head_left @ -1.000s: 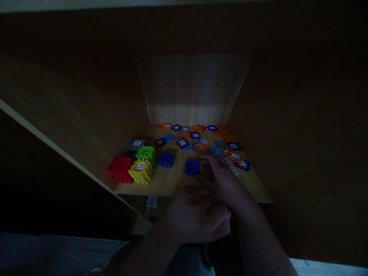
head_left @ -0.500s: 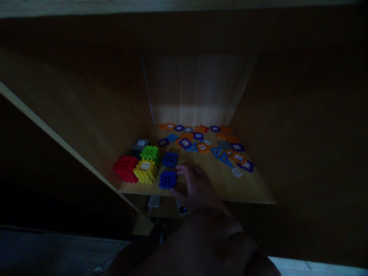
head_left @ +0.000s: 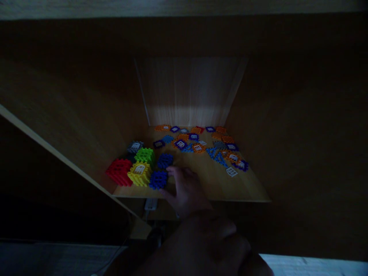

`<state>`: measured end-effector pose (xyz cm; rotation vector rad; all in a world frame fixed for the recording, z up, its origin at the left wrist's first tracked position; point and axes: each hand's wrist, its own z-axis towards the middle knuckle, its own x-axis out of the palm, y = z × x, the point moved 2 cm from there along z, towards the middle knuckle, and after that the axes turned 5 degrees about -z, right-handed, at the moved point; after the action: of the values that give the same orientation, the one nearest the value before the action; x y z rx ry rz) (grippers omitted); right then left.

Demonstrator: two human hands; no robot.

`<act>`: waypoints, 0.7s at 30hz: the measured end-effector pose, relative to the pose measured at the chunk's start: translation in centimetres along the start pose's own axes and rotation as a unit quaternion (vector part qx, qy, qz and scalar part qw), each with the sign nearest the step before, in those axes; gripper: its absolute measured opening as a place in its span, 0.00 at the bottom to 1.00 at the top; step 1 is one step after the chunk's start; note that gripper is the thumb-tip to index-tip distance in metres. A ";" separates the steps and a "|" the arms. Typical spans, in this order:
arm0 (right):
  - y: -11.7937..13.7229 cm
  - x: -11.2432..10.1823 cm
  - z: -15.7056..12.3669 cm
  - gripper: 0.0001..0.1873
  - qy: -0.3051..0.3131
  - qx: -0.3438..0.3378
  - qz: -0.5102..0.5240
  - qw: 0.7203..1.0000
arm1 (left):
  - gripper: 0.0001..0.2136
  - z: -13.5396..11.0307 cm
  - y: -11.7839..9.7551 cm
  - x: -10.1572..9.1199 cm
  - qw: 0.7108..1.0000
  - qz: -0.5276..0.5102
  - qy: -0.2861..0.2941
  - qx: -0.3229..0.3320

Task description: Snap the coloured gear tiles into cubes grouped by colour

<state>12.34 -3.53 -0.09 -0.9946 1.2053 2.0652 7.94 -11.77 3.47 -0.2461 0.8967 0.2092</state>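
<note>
My right hand [head_left: 185, 189] reaches onto a dimly lit wooden shelf [head_left: 209, 182]. Its fingers curl round the right side of a blue block cube [head_left: 157, 179], with the thumb below the cube near the shelf's front edge. The cube stands right of a yellow cube [head_left: 139, 172] and in front of a second blue cube [head_left: 165, 160]. My left hand [head_left: 218, 239] is only a dark shape low in the picture, lying across my right forearm; its fingers cannot be made out.
A red cube [head_left: 119, 171], a green cube [head_left: 145, 155] and a grey one [head_left: 134, 146] stand at the left. Several loose orange, purple and blue tiles [head_left: 198, 143] lie at the back and right, and a white tile [head_left: 231, 171] lies apart. Wooden walls close in both sides.
My right hand has slid the blue cube from the shelf's middle leftward to beside the yellow cube. My left hand has dropped lower into the dark.
</note>
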 end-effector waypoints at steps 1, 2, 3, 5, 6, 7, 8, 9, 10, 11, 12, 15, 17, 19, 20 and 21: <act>-0.1 -0.1 0.0 0.29 0.005 -0.005 0.000 1.000 | 0.08 0.1 0.0 0.1 1.000 -0.003 -0.009 0.006; -0.2 -0.3 0.0 0.30 0.008 -0.013 0.002 1.000 | 0.08 0.2 -0.1 0.1 1.000 -0.007 -0.018 0.014; -0.3 -0.5 0.0 0.30 0.006 -0.024 0.006 1.000 | 0.09 0.3 -0.2 0.1 0.999 -0.008 -0.028 0.022; -0.8 -1.3 0.0 0.26 -0.007 -0.040 0.012 0.999 | 0.13 0.6 -0.3 -0.2 0.999 -0.006 -0.042 0.030; -1.3 -1.8 0.1 0.22 -0.020 -0.043 0.010 0.999 | 0.14 0.7 -0.4 -0.4 0.999 -0.007 -0.043 0.030; -1.8 -2.4 0.1 0.18 -0.037 -0.040 0.004 0.999 | 0.14 0.9 -0.4 -0.6 0.999 -0.008 -0.041 0.026; -2.4 -3.0 0.1 0.14 -0.057 -0.034 -0.008 0.998 | 0.14 1.0 -0.4 -0.7 0.999 -0.015 -0.040 0.020; -3.1 -3.7 0.1 0.11 -0.077 -0.024 -0.026 0.996 | 0.12 1.1 -0.2 -0.8 0.999 -0.029 -0.036 0.019; -3.9 -4.4 0.0 0.09 -0.098 -0.012 -0.048 0.994 | 0.11 1.2 0.0 -0.8 0.998 -0.040 -0.041 0.013; -4.8 -5.1 0.0 0.08 -0.117 0.003 -0.073 0.990 | 0.11 1.3 0.3 -0.8 0.997 -0.040 -0.057 0.011; -5.7 -5.7 -0.1 0.08 -0.134 0.018 -0.097 0.986 | 0.11 1.3 0.7 -0.7 0.997 -0.033 -0.074 0.005; -8.2 -6.8 -0.1 0.11 -0.164 0.042 -0.147 0.975 | 0.09 1.3 2.6 0.1 0.996 0.023 -0.087 -0.019; -9.4 -6.7 -0.1 0.11 -0.161 0.032 -0.157 0.974 | 0.10 1.2 4.2 0.7 0.994 0.047 -0.077 -0.055; -9.9 -6.3 0.0 0.12 -0.142 0.015 -0.163 0.976 | 0.10 0.9 5.7 1.3 0.991 0.066 -0.070 -0.094; -9.9 -6.0 0.0 0.14 -0.129 0.008 -0.165 0.978 | 0.10 0.8 6.3 1.5 0.989 0.069 -0.074 -0.106; -9.9 -5.7 0.1 0.17 -0.116 0.002 -0.167 0.979 | 0.10 0.6 6.8 1.6 0.988 0.071 -0.076 -0.115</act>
<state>23.08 0.50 -0.25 -0.8583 0.8586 1.8514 7.49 -4.95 1.72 -0.3751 0.7382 0.4584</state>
